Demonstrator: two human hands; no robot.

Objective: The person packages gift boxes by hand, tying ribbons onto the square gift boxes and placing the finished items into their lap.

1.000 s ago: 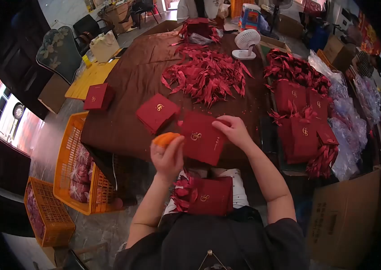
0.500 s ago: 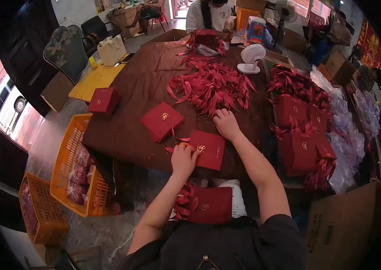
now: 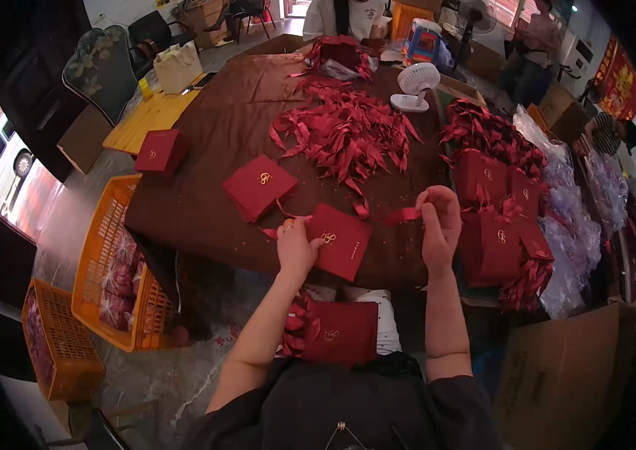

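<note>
Red ribbon (image 3: 400, 216) is pinched in the right hand (image 3: 439, 225), its length running leftward to the red box (image 3: 342, 240) on the brown table (image 3: 213, 142). The left hand (image 3: 295, 244), nearer, presses fingers on the box's left edge. Whether the ribbon passes under the box is hidden. The ribbon pile (image 3: 344, 135) lies beyond.
</note>
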